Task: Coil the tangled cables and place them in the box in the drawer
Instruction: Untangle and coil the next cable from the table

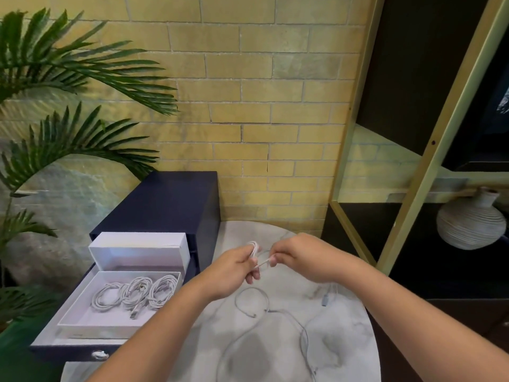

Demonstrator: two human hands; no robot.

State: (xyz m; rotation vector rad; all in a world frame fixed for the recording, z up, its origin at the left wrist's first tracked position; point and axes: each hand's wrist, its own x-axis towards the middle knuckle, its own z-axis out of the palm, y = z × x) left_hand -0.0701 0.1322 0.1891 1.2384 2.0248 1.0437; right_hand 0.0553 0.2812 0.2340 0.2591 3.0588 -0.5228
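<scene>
Above the round marble table (344, 340), my left hand (234, 271) has a few turns of white cable (254, 248) wound round its fingers. My right hand (297, 256) pinches the same cable just to the right of that small coil. The loose rest of the cable (275, 321) trails down in loops over the tabletop. On the left, a dark blue drawer (49, 344) stands pulled out with a white box (71, 318) in it. Three coiled white cables (135, 295) lie side by side in the box.
The box's white lid (137, 248) stands propped behind it against the dark blue cabinet (165, 205). A second cable end with a grey plug (325, 300) lies on the table's right. A palm plant (55, 119) fills the left, and a shelf with a ribbed vase (471, 224) stands right.
</scene>
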